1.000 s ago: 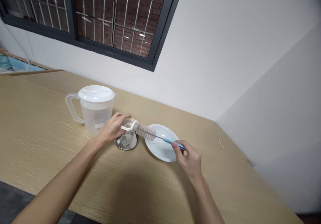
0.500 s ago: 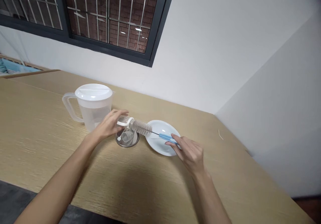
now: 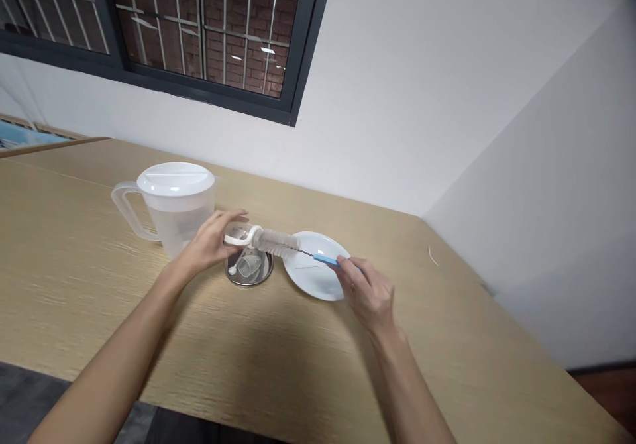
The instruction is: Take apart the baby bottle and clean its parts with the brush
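Observation:
My left hand grips a small clear bottle with a white rim, held on its side above a small steel dish. A bottle brush with pale bristles and a blue handle pokes into the bottle's mouth. My right hand pinches the blue handle end over a white plate. In the steel dish lies a small clear cup-like part. A translucent plastic jug with a white lid stands just left of my left hand.
All of this sits on a light wooden table set into a corner of white walls. A barred window is above at the left. A small pale scrap lies on the table at the right, near the wall.
The brush has slid further into the bottle, and my right hand has come closer to the bottle. The view has shifted slightly, so everything sits a bit more to the left.

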The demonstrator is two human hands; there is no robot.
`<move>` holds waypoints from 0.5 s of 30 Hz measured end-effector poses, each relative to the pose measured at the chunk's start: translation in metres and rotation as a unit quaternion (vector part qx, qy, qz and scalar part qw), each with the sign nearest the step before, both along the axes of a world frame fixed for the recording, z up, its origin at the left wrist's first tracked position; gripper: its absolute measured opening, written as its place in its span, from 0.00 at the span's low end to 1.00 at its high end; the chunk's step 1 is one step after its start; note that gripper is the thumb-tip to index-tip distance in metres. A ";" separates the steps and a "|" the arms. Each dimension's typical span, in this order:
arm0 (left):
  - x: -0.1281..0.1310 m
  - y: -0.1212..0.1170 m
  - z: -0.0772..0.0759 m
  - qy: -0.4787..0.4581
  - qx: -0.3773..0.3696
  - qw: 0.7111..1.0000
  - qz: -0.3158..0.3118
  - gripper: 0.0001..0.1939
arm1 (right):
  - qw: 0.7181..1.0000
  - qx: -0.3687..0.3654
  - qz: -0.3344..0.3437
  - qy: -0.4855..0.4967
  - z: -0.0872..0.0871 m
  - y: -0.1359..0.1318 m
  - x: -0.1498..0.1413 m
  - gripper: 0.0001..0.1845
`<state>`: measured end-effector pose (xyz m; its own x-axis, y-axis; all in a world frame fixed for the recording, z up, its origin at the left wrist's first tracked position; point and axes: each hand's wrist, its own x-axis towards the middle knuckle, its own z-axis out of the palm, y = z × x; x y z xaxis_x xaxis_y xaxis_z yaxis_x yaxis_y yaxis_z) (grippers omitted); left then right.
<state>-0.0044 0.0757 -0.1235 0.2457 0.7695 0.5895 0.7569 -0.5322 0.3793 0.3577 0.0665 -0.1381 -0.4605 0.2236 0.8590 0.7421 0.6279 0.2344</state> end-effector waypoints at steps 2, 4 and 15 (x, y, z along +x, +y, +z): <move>0.000 0.000 0.002 0.001 -0.022 1.000 -0.009 0.34 | 0.999 0.031 0.003 -0.015 -0.002 -0.001 0.003 0.21; 0.000 -0.001 0.003 0.005 -0.049 0.999 -0.019 0.34 | 0.999 0.043 0.014 -0.027 -0.001 -0.003 0.005 0.23; -0.001 0.001 0.000 0.023 -0.014 1.000 0.005 0.27 | 0.993 -0.108 0.035 0.042 0.007 -0.006 -0.007 0.12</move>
